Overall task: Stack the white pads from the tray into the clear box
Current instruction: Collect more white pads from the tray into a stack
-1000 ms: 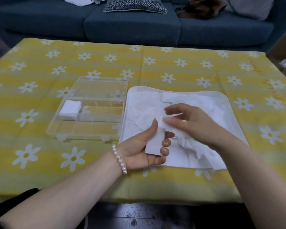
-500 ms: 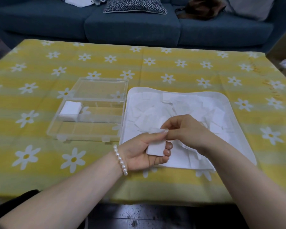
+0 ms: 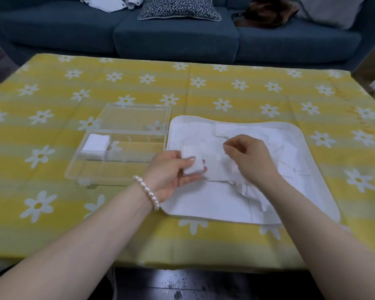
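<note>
The left hand is clamped, thumb over fingers, on a small bundle of white pads at the tray's nine-o'clock edge, the bundle's long axis running roughly twelve to six. The clear box lies just beside it toward nine o'clock, with a stack of pads already in its ten-o'clock corner compartment, so the left hand is the nearer one for the drop. The right hand hovers over the loose pads near the tray's middle, fingertips drawn together; whether they pinch a pad I cannot tell, white on white.
</note>
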Motion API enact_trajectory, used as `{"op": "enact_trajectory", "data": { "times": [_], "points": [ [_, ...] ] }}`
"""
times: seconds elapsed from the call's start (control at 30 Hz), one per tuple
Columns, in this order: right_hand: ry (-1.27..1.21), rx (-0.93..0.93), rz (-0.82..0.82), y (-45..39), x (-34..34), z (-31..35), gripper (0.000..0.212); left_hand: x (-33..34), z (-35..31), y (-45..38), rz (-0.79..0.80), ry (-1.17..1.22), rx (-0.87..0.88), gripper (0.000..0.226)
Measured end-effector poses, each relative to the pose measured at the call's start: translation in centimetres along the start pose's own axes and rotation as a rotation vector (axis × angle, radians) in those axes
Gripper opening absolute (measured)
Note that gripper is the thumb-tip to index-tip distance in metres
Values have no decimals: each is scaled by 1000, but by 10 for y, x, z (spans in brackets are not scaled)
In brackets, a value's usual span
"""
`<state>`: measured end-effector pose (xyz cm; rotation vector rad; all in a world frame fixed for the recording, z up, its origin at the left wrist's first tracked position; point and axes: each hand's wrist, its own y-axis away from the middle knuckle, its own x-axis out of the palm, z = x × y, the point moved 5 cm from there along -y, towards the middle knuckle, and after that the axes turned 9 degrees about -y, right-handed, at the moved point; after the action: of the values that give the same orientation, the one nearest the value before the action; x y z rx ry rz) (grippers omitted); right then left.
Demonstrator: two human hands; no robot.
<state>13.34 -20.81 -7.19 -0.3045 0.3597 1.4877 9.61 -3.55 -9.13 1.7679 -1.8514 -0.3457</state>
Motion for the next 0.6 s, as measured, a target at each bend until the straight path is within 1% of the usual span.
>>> {"op": "enact_trajectory", "data": {
  "times": [0.03,0.07,0.17,0.2,0.23,0.27,0.33,0.4,0.47,0.53,0.6],
  "points": [
    [119,-44,-28,-4,4,-3,6,-8,-8,-1,-30,26,25,10],
    [223,-69,-20,-7,10,-7,13,-14,-14,-2,-50,25,46,16],
    [558,-62,72,-10,34,-26,47,-24,-17,0,-97,-36,94,41],
    [677,-67,92,-10,39,-30,55,-24,-16,1,-102,-59,107,44],
    [749,-82,102,-9,41,-33,58,-23,-14,1,-99,-78,120,44],
    [769,-101,104,-9,42,-34,57,-23,-13,1,-97,-89,133,43],
    [721,-155,90,-7,40,-32,50,-24,-13,0,-97,-90,151,38],
    [647,-269,57,-4,39,-25,39,-26,-15,-1,-97,-82,156,33],
    [628,-379,10,0,40,-22,30,-27,-15,-1,-100,-81,162,28],
    [615,-454,-44,6,43,-19,27,-28,-15,-2,-112,-87,172,22],
    [585,-497,-29,10,47,-15,23,-30,-14,-4,-137,-103,184,17]
  ]
}}
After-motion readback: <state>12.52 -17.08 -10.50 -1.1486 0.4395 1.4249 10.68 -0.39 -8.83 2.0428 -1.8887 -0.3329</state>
